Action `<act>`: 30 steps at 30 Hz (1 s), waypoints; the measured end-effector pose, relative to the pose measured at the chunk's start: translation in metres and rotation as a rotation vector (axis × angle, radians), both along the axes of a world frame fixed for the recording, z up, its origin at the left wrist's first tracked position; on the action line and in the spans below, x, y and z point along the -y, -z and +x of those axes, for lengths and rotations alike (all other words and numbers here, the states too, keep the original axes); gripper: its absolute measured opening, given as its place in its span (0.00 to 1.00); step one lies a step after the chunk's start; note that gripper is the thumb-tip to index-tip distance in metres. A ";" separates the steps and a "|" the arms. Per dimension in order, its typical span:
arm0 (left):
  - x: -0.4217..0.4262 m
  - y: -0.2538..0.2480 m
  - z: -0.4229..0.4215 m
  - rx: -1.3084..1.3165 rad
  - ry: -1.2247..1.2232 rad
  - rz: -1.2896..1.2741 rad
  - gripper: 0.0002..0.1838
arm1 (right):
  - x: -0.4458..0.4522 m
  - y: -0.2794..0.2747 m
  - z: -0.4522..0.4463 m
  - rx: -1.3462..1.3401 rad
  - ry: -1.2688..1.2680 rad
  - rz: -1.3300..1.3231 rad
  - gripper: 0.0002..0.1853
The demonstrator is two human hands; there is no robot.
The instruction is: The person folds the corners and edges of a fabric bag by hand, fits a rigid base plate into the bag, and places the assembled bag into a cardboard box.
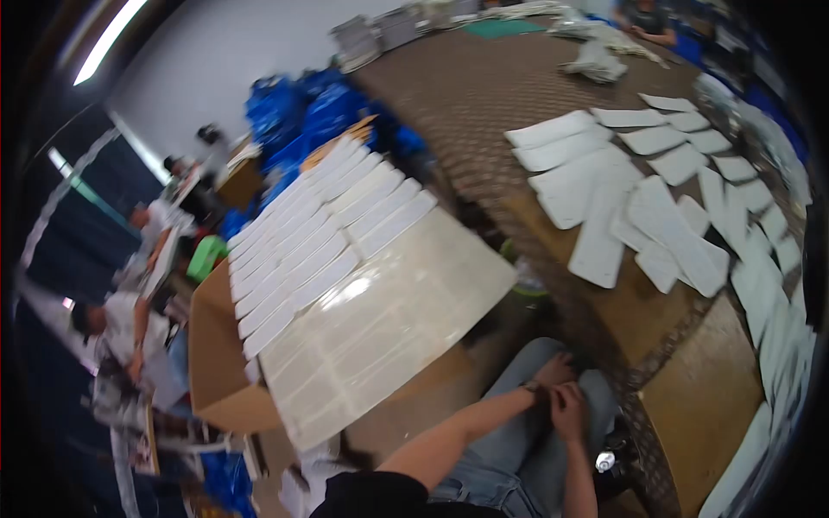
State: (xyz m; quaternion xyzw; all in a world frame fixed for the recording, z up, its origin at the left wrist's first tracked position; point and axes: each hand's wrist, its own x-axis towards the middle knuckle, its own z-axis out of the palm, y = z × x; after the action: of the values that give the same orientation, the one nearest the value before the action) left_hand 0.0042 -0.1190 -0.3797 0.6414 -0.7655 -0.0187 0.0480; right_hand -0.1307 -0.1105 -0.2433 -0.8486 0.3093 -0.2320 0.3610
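Observation:
My left hand (555, 370) rests over my lap on the grey-blue jeans (509, 436), its fingers small and blurred. Close beside it, my right hand (568, 411) has its fingers bent together near my left wrist; whatever they hold, if anything, cannot be made out. To the left, a pale glossy sheet (406, 302) lies on a cardboard box (211, 350), with rows of white strips (298, 250) on its far part. Many white flat pieces (587, 216) overlap on the patterned brown table (449, 95) at the right.
Blue plastic bags (302, 116) are piled behind the box. Grey bins (356, 41) and a green sheet (503, 28) stand or lie at the far table edge. Several people sit at the left, and one person (648, 22) is at the far right. A brown board (704, 393) lies at the near right.

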 end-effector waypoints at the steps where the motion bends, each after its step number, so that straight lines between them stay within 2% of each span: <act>1: -0.001 -0.003 0.001 -0.007 -0.013 -0.084 0.08 | 0.000 0.001 0.002 0.033 -0.001 -0.003 0.06; 3: -0.004 -0.006 0.004 -0.023 0.035 -0.154 0.09 | -0.005 -0.001 0.000 0.065 0.031 -0.009 0.06; 6: -0.007 -0.020 0.006 -0.095 0.038 -0.227 0.10 | -0.015 -0.002 -0.007 0.173 -0.003 0.344 0.06; 7: -0.009 -0.029 0.004 -0.148 0.006 -0.227 0.11 | -0.021 -0.013 -0.010 0.174 0.044 0.332 0.06; 9: -0.014 -0.069 0.002 -0.188 0.003 -0.166 0.12 | -0.034 -0.062 -0.028 0.259 -0.081 0.593 0.07; 10: -0.013 -0.070 0.004 -0.203 0.045 -0.176 0.12 | -0.033 -0.089 -0.037 0.259 -0.039 0.574 0.07; 12: -0.014 -0.067 0.001 -0.056 -0.044 -0.006 0.12 | -0.020 -0.155 -0.051 0.467 -0.242 0.652 0.06; 14: -0.014 -0.065 -0.005 -0.087 -0.017 -0.004 0.11 | 0.003 -0.224 -0.058 0.682 -0.173 0.439 0.06; 15: -0.015 -0.065 -0.003 -0.094 -0.015 0.001 0.11 | 0.004 -0.255 -0.056 0.901 0.010 0.428 0.05; 16: -0.013 -0.068 0.001 -0.091 -0.011 -0.001 0.11 | 0.004 -0.292 -0.053 1.096 0.022 0.456 0.04; 18: -0.012 -0.066 0.006 -0.057 0.024 -0.020 0.12 | 0.013 -0.334 -0.043 1.318 0.040 0.458 0.03; 19: -0.013 -0.065 0.005 -0.048 0.021 -0.039 0.12 | 0.021 -0.345 -0.037 1.272 -0.121 0.099 0.09; 21: -0.013 -0.070 0.005 -0.049 0.045 -0.055 0.12 | 0.024 -0.346 -0.036 0.943 -0.286 -0.287 0.15; 23: -0.018 -0.099 0.007 -0.204 0.092 -0.086 0.13 | 0.023 -0.316 -0.028 0.608 -0.238 -0.212 0.11; 24: -0.015 -0.098 0.005 -0.252 0.121 -0.091 0.14 | 0.018 -0.284 -0.016 0.523 -0.189 -0.108 0.13; 26: -0.012 -0.089 0.000 -0.250 0.126 -0.090 0.15 | 0.006 -0.191 -0.014 0.195 -0.092 -0.296 0.13; 28: -0.009 -0.073 -0.002 -0.152 0.067 -0.090 0.16 | -0.020 -0.103 -0.035 0.076 -0.129 -0.215 0.11; 29: -0.007 -0.069 -0.002 -0.166 0.094 -0.096 0.16 | -0.027 -0.102 -0.046 0.059 -0.104 -0.223 0.11; 30: -0.006 -0.068 -0.001 -0.172 0.071 -0.087 0.14 | -0.035 -0.107 -0.059 -0.136 -0.109 -0.112 0.09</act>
State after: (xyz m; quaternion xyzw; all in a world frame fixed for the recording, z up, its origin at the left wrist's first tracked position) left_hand 0.0031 -0.1130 -0.3115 0.6070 -0.7810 -0.0422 0.1408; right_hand -0.1892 -0.0760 -0.1364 -0.8969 0.2730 -0.1709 0.3030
